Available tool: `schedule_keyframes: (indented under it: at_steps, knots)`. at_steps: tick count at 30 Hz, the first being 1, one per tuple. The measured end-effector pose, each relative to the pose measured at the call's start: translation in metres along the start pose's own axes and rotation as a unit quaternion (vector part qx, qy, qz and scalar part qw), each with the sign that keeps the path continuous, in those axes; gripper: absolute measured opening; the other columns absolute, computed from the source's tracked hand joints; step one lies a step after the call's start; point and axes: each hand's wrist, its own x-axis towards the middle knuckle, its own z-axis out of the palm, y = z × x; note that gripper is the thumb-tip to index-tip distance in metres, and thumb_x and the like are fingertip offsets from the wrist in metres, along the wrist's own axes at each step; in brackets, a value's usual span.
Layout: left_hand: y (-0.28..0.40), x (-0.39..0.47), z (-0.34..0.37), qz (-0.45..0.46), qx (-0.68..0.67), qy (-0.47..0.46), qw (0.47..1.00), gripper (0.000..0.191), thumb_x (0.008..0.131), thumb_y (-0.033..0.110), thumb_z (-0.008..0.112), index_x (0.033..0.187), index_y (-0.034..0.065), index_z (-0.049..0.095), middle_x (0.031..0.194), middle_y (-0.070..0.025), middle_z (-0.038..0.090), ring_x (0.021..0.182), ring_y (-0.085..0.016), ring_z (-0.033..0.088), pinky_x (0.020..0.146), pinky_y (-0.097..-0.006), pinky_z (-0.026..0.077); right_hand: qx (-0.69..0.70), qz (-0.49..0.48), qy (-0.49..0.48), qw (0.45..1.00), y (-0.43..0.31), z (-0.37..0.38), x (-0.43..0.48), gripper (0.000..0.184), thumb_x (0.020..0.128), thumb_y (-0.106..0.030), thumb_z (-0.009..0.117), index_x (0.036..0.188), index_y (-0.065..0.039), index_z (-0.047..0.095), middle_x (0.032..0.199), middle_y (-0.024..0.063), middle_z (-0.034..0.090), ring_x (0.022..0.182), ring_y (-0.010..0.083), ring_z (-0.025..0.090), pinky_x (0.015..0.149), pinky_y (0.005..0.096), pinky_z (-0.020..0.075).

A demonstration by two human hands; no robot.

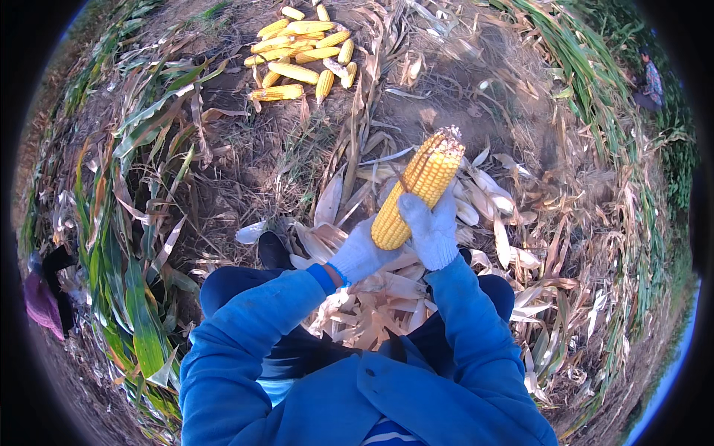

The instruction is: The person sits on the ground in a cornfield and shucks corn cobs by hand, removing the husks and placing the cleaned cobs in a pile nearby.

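Observation:
A husked ear of yellow corn [419, 188] is held in front of me, tilted with its whitish, ragged end up and to the right. My right hand [432, 228], in a white knit glove, grips the ear's right side, thumb across the kernels. Against the lower end rests my left hand [362, 253], gloved the same way; its fingers are partly hidden behind the ear. A thin dry strand lies across the cob. Below both hands, pale stripped corn husks [385, 304] cover the ground between my legs.
A pile of husked corn ears [298, 56] lies on the soil ahead. Cut green cornstalks [134, 290] line the left, with more stalks [585, 78] at the right. Loose husks [496, 206] are scattered rightward. One person [651, 83] is at the far right; purple cloth [43, 304] shows far left.

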Motion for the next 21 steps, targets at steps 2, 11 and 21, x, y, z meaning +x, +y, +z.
schedule_keyframes:
  at_steps: [2, 11, 21]
  knots:
    - [-0.005, -0.006, -0.001, -0.001, 0.003, -0.010, 1.000, 0.054, 0.084, 0.024, 0.080, 0.126, 0.0002, 0.057, 0.114, -0.0151, 0.070, 0.106, -0.029, 0.070, 0.091, -0.0373, 0.057, -0.072, -0.049, -0.030, 0.996, -0.005, 0.004, -0.007, 0.067, 0.073, -0.025, 0.087, 0.127, -0.001, 0.055, 0.107, 0.0105, 0.072, 0.095, 0.0193, 0.071, 0.085, 0.0338, 0.0583]
    - [-0.024, -0.024, 0.011, 0.036, -0.090, -0.003, 0.995, 0.029, 0.098, 0.022, 0.061, 0.122, 0.0056, 0.064, 0.117, -0.0146, 0.069, 0.106, -0.027, 0.069, 0.090, -0.0366, 0.056, -0.223, -0.056, -0.074, 0.970, 0.005, 0.018, -0.031, 0.094, 0.065, -0.054, 0.089, 0.133, -0.004, 0.049, 0.119, 0.0178, 0.067, 0.106, 0.0304, 0.069, 0.095, 0.0404, 0.0545]
    - [0.044, -0.043, 0.007, 0.135, 0.244, -0.154, 0.948, 0.032, 0.095, 0.045, 0.063, 0.101, 0.0132, 0.066, 0.082, -0.0133, 0.070, 0.074, -0.033, 0.072, 0.066, -0.0461, 0.058, 0.177, 0.313, -0.045, 0.932, 0.081, -0.033, 0.012, 0.064, 0.094, -0.057, 0.065, 0.123, 0.000, 0.058, 0.093, 0.0116, 0.068, 0.080, 0.0234, 0.070, 0.070, 0.0371, 0.0591]
